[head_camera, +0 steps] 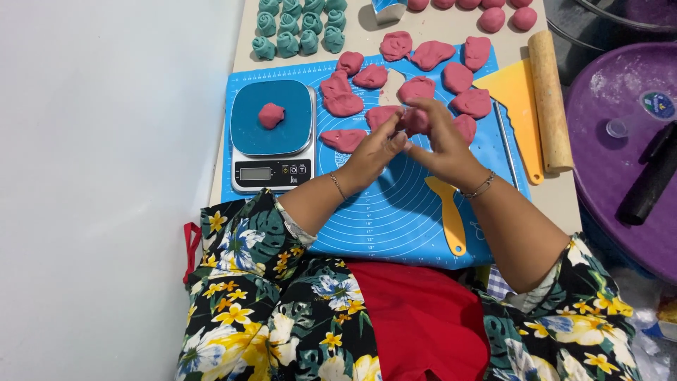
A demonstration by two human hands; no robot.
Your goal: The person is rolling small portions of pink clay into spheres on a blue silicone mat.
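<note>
Seated at the blue mat (395, 212), the person wears a black top printed with yellow, white and green flowers, sleeves pushed up the forearms, a red apron, and a thin bracelet on each wrist.

A plain white wall (106, 190) fills the whole left side, evenly lit and without shadows. The beige bench (243, 42) stands with its left edge against it. Past the bench's right edge stands a large purple tub lid (613, 162), dusted with flour, with darker clutter behind it.
</note>
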